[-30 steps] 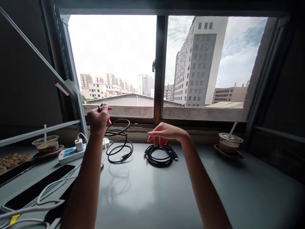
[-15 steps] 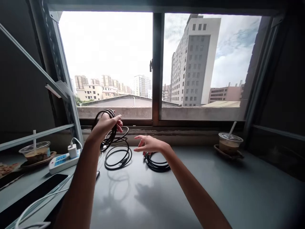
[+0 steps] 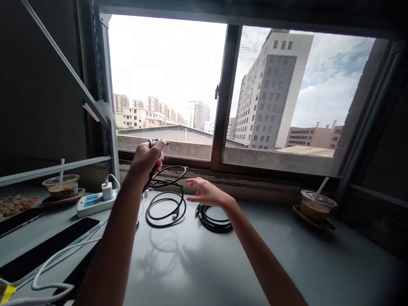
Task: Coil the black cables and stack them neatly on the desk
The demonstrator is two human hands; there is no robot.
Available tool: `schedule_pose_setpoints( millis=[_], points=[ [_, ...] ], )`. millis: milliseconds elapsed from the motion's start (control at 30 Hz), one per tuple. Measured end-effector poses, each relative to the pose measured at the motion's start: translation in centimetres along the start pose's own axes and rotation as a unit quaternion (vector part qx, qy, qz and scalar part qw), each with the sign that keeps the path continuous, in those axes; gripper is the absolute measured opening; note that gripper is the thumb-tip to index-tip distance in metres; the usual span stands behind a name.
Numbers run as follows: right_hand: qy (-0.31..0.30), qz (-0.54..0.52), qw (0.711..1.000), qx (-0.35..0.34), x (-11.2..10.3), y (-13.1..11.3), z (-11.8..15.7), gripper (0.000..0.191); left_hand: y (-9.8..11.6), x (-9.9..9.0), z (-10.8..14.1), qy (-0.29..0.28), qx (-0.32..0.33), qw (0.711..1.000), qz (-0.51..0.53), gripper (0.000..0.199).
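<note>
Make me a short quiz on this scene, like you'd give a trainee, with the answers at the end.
1. True or false: the left hand holds a black cable and the right hand is open.
2. What is plugged into the power strip?
A) a lamp
B) a white charger
C) a fan
3. Fill in the missing word: the cup on the right has a ____ sticking up through its lid.

Key: 1. True; 2. B; 3. straw

Table (image 3: 261,263) holds cables (image 3: 216,228), power strip (image 3: 84,209), probably phone (image 3: 47,248).
</note>
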State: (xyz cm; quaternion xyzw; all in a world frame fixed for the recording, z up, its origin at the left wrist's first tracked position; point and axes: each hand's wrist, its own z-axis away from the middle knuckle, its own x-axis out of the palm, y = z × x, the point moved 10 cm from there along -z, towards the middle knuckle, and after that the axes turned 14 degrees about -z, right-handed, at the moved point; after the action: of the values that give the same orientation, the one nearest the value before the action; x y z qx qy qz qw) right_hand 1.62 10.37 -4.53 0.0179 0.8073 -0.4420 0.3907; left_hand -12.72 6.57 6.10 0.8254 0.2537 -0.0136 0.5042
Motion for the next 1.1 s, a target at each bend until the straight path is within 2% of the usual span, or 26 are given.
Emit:
schedule_pose_setpoints(
  millis=[133, 233, 300, 333, 400, 500, 567, 633, 700, 767, 867, 1000, 1100],
  points=[
    [-0.065, -0.193, 0.979, 0.014, 1.9, -0.7, 0.1, 0.061, 0.1, 2.0, 0.2, -0.053, 0.005, 0.997, -0.048, 0.014],
    [-0.081, -0.330, 0.940, 0.006, 2.6, -1.6, -0.2, 0.051, -0.3, 3.9, 0.2, -0.113, 0.038, 0.984, -0.132, 0.027],
    [-0.066, -0.402, 0.913, 0.012, 2.5, -1.5, -0.6, 0.045, -0.7, 5.4, 0.3, -0.171, 0.063, 0.969, -0.164, 0.029],
    [-0.051, -0.419, 0.906, 0.023, 2.4, -1.1, -0.8, 0.043, -0.9, 6.1, 0.4, -0.196, 0.071, 0.964, -0.166, 0.027],
    [-0.008, -0.410, 0.911, 0.052, 1.9, 0.0, -1.1, 0.038, -1.1, 6.9, 0.6, -0.232, 0.079, 0.957, -0.152, 0.025],
    [0.053, -0.365, 0.926, 0.077, 0.7, 1.2, -1.1, 0.029, -0.7, 6.9, 0.8, -0.235, 0.078, 0.960, -0.127, 0.024],
    [0.077, -0.355, 0.928, 0.076, -0.1, 1.4, -1.0, 0.026, -0.3, 5.8, 0.7, -0.182, 0.065, 0.972, -0.136, 0.026],
    [0.097, -0.351, 0.928, 0.073, -0.8, 1.5, -0.9, 0.024, 0.6, 3.7, 0.4, -0.068, 0.069, 0.986, -0.135, 0.026],
    [0.123, -0.342, 0.929, 0.070, -1.6, 1.7, -0.8, 0.024, 2.0, 1.4, 0.6, 0.056, 0.106, 0.986, -0.117, 0.023],
    [0.143, -0.336, 0.928, 0.067, -2.3, 2.0, -0.7, 0.026, 3.1, 0.0, 1.2, 0.137, 0.150, 0.973, -0.106, 0.024],
    [0.156, -0.330, 0.929, 0.061, -3.0, 2.3, -0.5, 0.031, 3.6, -1.2, 1.8, 0.203, 0.177, 0.955, -0.126, 0.030],
    [0.154, -0.317, 0.934, 0.053, -3.9, 2.1, -0.2, 0.045, 3.5, -2.9, 2.3, 0.278, 0.182, 0.937, -0.110, 0.033],
    [0.157, -0.298, 0.940, 0.047, -5.1, 1.4, 0.5, 0.057, 2.9, -2.9, 2.0, 0.266, 0.136, 0.949, -0.106, 0.035]
  ],
)
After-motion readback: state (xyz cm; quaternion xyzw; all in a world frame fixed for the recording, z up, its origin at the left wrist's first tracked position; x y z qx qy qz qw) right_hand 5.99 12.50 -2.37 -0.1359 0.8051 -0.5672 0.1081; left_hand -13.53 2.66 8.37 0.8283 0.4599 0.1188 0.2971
